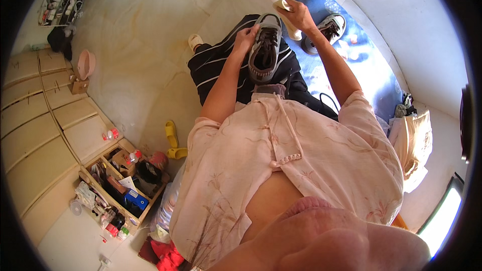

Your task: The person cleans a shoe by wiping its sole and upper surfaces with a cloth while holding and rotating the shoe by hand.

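Plainly, the shoe point(265, 45) sits on the person's lap, over the striped trousers point(211, 78), with its long axis running away from the body: toe outward, ankle opening and heel toward the shirt point(321, 135). It is grey with dark laces, and its opening faces up toward the head.

The left grip point(244, 40) is the nearer one, right up against the shoe's left side, close to the toe half. Its fingers are closed on that side and steady it, though the thumb's exact place cannot be told. From the right grip point(299, 16), the shoe lies to the left and a little closer to the body. That grip is apart from the shoe and pinches a cream cloth point(293, 31), fingers and thumb pressed together on it, one end sticking out past the thumb and the rest hanging below (soft, by the look of it, but the fabric is too blurred to tell). The cloth is just beside the shoe's right edge; whether it touches cannot be made out.

Beyond the right forearm, a second shoe point(332, 26) of the same kind rests on a blue mat point(384, 83), toe outward as well. To the left, on the pale floor point(145, 45), are yellow slippers point(171, 134) and a pink basin point(86, 64). Farther out stand a cream cabinet point(27, 115) and an open drawer point(161, 190) of mixed items, including a blue box point(135, 199).
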`<control>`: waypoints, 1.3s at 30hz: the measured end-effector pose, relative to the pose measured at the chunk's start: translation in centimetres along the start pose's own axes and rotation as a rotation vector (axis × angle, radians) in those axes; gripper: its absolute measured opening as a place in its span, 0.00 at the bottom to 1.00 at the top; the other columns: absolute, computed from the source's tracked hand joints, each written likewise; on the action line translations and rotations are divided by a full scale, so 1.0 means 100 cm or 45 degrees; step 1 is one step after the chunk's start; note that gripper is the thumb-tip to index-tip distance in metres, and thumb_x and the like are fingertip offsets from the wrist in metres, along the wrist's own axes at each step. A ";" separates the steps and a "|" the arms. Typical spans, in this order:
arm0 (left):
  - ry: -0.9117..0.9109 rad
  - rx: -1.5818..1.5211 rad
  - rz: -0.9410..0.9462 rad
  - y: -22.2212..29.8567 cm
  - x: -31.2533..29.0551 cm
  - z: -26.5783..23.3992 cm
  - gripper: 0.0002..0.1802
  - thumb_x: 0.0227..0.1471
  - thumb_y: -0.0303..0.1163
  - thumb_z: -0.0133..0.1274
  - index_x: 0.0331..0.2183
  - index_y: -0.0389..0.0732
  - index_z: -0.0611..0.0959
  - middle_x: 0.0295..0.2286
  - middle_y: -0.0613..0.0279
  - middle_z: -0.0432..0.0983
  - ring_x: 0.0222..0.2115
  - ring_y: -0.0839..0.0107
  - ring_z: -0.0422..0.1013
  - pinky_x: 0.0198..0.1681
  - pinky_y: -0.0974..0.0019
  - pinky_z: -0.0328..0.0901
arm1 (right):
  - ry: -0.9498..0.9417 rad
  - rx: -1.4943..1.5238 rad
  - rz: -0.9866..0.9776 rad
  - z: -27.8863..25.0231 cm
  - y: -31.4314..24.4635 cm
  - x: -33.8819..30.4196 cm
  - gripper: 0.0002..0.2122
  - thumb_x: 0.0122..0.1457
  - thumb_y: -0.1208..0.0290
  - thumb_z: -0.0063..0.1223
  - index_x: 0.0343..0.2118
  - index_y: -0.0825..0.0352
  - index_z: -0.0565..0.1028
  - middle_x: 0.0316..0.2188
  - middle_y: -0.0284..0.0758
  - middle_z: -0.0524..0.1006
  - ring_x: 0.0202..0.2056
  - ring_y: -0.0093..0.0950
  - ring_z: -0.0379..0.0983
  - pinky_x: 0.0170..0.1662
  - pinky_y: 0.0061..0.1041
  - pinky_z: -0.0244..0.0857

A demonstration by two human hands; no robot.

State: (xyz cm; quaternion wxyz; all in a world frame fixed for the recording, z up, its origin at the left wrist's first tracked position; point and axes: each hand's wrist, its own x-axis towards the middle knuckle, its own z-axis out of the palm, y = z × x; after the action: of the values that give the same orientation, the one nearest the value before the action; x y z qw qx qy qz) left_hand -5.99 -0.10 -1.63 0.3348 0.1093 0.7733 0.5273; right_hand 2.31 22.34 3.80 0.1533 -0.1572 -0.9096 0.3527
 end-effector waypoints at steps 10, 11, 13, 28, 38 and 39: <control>-0.040 0.009 -0.002 0.001 -0.001 -0.002 0.41 0.55 0.62 0.57 0.48 0.29 0.84 0.42 0.44 0.83 0.44 0.59 0.78 0.49 0.61 0.69 | -0.232 0.036 -0.160 0.008 -0.007 -0.025 0.15 0.58 0.64 0.65 0.41 0.71 0.80 0.33 0.47 0.81 0.34 0.39 0.81 0.40 0.35 0.72; -0.023 0.004 0.003 0.002 -0.001 -0.002 0.41 0.55 0.62 0.57 0.48 0.29 0.84 0.41 0.45 0.83 0.43 0.60 0.78 0.49 0.61 0.69 | -0.319 0.039 -0.111 0.004 -0.007 -0.025 0.15 0.59 0.63 0.65 0.40 0.71 0.80 0.30 0.46 0.81 0.33 0.36 0.80 0.39 0.35 0.72; 0.014 -0.010 0.002 -0.009 0.001 -0.004 0.41 0.55 0.62 0.57 0.47 0.30 0.85 0.41 0.45 0.83 0.43 0.60 0.79 0.49 0.61 0.69 | -0.420 0.062 -0.098 -0.005 -0.015 -0.025 0.16 0.60 0.62 0.65 0.40 0.71 0.80 0.29 0.45 0.81 0.32 0.31 0.79 0.38 0.34 0.72; 0.029 0.044 0.000 -0.007 0.001 -0.006 0.41 0.55 0.64 0.55 0.47 0.31 0.85 0.40 0.46 0.83 0.41 0.60 0.78 0.47 0.59 0.69 | -0.412 0.135 -0.036 -0.012 -0.012 -0.024 0.15 0.59 0.66 0.67 0.44 0.71 0.80 0.33 0.42 0.82 0.35 0.25 0.78 0.42 0.29 0.72; 0.026 0.081 0.011 -0.014 0.006 -0.005 0.44 0.55 0.66 0.54 0.47 0.30 0.84 0.41 0.44 0.83 0.44 0.55 0.79 0.49 0.57 0.69 | -0.236 0.113 -0.060 0.002 -0.011 -0.029 0.17 0.59 0.62 0.65 0.47 0.67 0.81 0.36 0.46 0.84 0.38 0.36 0.83 0.43 0.32 0.74; 0.043 0.055 0.007 -0.015 0.006 -0.005 0.44 0.55 0.66 0.54 0.47 0.30 0.84 0.41 0.44 0.83 0.44 0.55 0.78 0.49 0.57 0.69 | -0.345 0.266 0.105 -0.007 -0.020 -0.030 0.18 0.59 0.61 0.65 0.47 0.67 0.81 0.36 0.46 0.84 0.38 0.34 0.83 0.43 0.31 0.74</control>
State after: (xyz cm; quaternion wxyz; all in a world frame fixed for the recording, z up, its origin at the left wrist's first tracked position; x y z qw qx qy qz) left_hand -6.47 -0.83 -3.07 0.3178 0.1099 0.7897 0.5131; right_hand 4.95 20.11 5.15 0.0304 -0.1286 -0.8732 0.4692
